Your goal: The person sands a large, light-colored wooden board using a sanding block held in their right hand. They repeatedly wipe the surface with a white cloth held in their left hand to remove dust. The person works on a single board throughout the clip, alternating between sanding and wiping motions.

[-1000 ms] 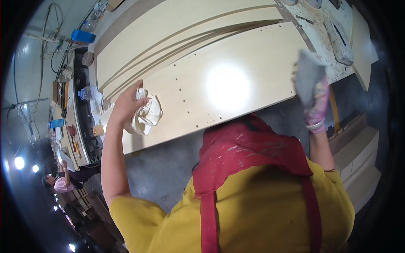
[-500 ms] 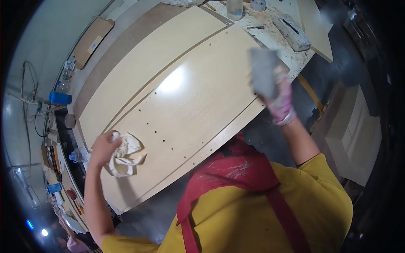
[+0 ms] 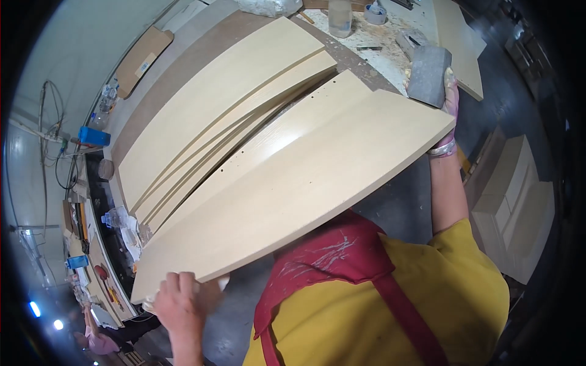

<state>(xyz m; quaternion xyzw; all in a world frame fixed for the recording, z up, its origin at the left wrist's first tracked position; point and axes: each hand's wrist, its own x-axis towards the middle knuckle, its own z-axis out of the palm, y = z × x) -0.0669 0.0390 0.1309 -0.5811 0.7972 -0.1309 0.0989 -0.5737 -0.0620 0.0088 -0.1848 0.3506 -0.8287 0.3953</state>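
Observation:
A long cream-coloured wooden panel (image 3: 305, 189) lies aslant in front of me, its near edge raised. My left hand (image 3: 179, 304) is closed at its lower left corner, with bits of a white cloth (image 3: 223, 282) showing around the fingers. At the panel's right end, my right hand (image 3: 450, 100), in a stained light glove, holds a grey block that looks like a sanding block (image 3: 430, 76). Part of that hand is hidden behind the block and the panel. Beneath the panel's far edge shows another panel with small drilled holes (image 3: 278, 141).
More cream panels (image 3: 213, 113) lie stacked on the far side. A clear container (image 3: 339, 18), a small tub (image 3: 375, 13) and a dusty greyish block (image 3: 408, 41) stand on the spattered table. Boxy cream pieces (image 3: 510, 201) sit at right. Another person (image 3: 101, 341) is far left.
The cream panel has shifted toward me and tilted, uncovering the drilled panel. My left hand moved down to its corner with the cloth; my right hand moved right with the grey block.

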